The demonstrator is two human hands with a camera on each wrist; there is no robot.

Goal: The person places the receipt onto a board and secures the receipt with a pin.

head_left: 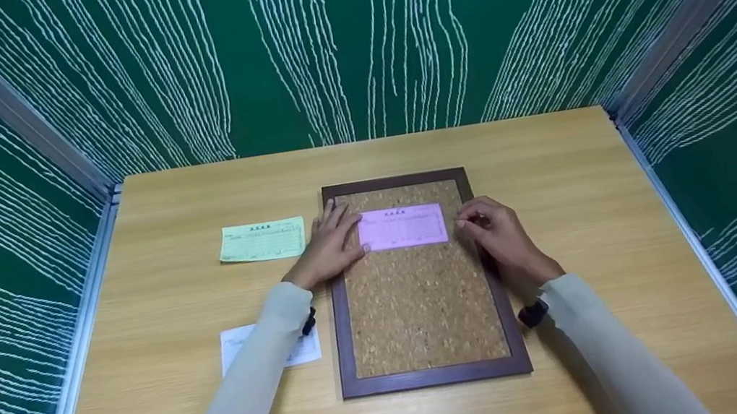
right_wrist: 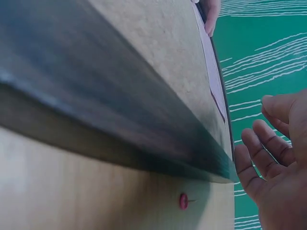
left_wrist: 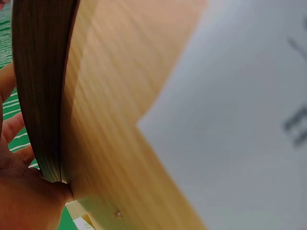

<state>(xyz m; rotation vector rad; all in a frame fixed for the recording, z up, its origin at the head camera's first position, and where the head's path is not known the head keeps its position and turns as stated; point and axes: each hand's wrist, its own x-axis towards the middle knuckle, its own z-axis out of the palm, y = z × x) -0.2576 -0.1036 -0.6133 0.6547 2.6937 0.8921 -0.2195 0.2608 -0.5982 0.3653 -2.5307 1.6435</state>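
A pink printed slip lies on the upper part of a cork board with a dark wooden frame. My left hand rests over the board's left edge, fingers spread, thumb and a fingertip touching the slip's left end. At the board's right edge is my right hand, its thumb and forefinger tips close together just right of the slip. Whether something small sits between those tips is hidden. A red push pin lies on the table beside the frame in the right wrist view.
Left of the board lies a green printed slip. Nearer the front, a white slip is partly covered by the left forearm. Green walls with white lines border the wooden table at the back and sides.
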